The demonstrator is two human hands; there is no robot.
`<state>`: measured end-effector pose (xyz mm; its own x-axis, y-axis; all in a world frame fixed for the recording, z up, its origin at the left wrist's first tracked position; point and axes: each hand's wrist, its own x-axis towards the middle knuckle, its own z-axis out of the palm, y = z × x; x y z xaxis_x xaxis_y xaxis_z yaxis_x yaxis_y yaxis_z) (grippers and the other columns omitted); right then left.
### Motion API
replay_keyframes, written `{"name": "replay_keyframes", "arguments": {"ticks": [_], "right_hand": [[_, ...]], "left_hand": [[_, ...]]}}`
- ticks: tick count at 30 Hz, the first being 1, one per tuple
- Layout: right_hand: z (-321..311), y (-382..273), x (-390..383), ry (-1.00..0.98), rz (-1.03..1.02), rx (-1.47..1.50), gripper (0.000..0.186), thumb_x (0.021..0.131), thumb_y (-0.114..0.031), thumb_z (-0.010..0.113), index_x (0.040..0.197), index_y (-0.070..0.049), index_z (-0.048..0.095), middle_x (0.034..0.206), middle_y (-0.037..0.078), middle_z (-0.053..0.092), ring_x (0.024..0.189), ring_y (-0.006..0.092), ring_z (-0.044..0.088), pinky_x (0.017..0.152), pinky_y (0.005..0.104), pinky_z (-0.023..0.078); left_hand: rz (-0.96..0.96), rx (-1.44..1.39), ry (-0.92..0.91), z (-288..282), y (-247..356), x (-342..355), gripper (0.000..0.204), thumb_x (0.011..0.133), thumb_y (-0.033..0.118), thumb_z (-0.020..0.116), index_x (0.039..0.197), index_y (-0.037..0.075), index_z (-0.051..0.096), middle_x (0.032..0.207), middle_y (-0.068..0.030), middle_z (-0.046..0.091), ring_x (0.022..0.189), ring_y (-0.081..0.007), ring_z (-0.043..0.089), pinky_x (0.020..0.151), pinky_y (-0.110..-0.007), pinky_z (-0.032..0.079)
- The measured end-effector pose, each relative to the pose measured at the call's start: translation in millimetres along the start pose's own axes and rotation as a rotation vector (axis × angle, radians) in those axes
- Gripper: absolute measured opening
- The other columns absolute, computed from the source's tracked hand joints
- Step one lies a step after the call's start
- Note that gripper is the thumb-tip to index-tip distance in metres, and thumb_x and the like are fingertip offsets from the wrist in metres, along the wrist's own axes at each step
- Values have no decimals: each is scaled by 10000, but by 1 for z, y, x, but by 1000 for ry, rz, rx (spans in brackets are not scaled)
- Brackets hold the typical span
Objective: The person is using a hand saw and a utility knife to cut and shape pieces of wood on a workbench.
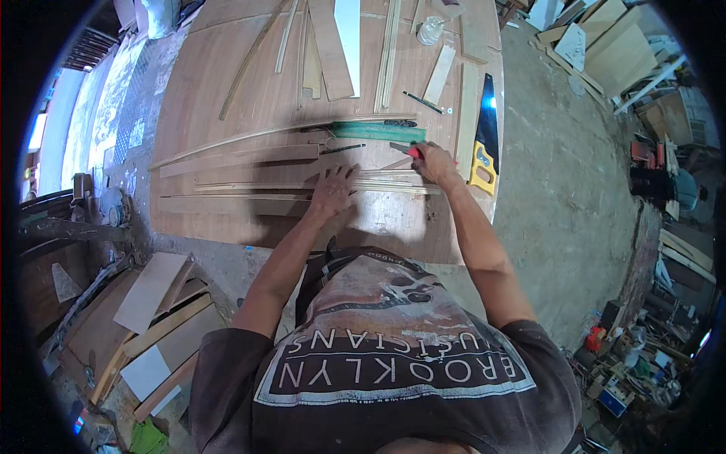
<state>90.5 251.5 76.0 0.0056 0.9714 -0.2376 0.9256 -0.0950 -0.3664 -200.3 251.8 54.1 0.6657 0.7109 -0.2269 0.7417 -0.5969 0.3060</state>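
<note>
While resting the left hand (333,191) on thin wooden strips (393,183) at the centre of the frame, holds a red-handled tool (414,152) in the right hand (437,163), just right of centre. On the left, has the fingers spread and lightly bent, palm down, with nothing visibly gripped. On the right, has the fingers curled closed around the red handle, with the grey metal end aimed toward the left of the frame; cannot tell whether in contact with wood. Faces a wooden table (193,87) filling the upper middle of the frame. Has a green strip (378,131) lying just above the tool, a dark pencil-like stick (344,148) to the left of it, and a broader wooden board (242,159) left of centre. Farther up, has a second dark stick (423,103), well below a clear jar (430,32). Along the table's right side, has a handsaw (483,169) with yellow handle lowermost. At the lower left of the frame, has board offcuts (153,287) piled together.
</note>
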Motion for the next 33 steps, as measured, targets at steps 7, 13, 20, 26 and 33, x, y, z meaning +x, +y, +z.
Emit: {"name": "replay_keyframes", "arguments": {"ticks": [7, 13, 20, 26, 33], "right_hand": [[16, -13, 18, 120, -175, -249, 206, 839, -160, 580, 1035, -105, 613, 1067, 109, 597, 1084, 291, 555, 907, 467, 450], [35, -12, -13, -68, -373, -136, 247, 807, -128, 624, 1051, -90, 603, 1079, 79, 586, 1119, 272, 533, 952, 469, 417], [23, -5, -20, -86, -262, -205, 371, 821, -113, 604, 1186, -114, 533, 1113, 92, 605, 1110, 287, 548, 935, 467, 412], [-7, 5, -52, -13, -102, -197, 464, 779, -75, 629, 1226, -129, 512, 1119, 107, 604, 1084, 302, 567, 906, 485, 425], [-35, 64, -91, 351, 4, 39, 313, 747, -31, 620, 1054, -45, 562, 980, 174, 607, 935, 353, 594, 794, 454, 461]], "left_hand": [[28, -29, -101, 12, -2, 4, 682, 746, 277, 697, 1329, 50, 426, 1289, -154, 486, 1214, -332, 457, 1002, -495, 380], [96, -170, -86, 12, -5, -1, 558, 795, 177, 625, 1303, 43, 436, 1285, -164, 490, 1203, -335, 465, 991, -495, 395], [148, -84, 148, 20, -19, -6, 425, 800, 136, 620, 1199, 59, 494, 1160, -144, 551, 1125, -321, 509, 967, -434, 428], [216, -248, 132, -2, -19, 12, 353, 807, 142, 630, 1140, 58, 548, 1099, -125, 563, 1107, -308, 519, 967, -409, 419], [120, -128, 238, 9, -33, 17, 299, 790, 103, 631, 1083, 55, 603, 1036, -113, 587, 1119, -282, 520, 948, -423, 420]]}}
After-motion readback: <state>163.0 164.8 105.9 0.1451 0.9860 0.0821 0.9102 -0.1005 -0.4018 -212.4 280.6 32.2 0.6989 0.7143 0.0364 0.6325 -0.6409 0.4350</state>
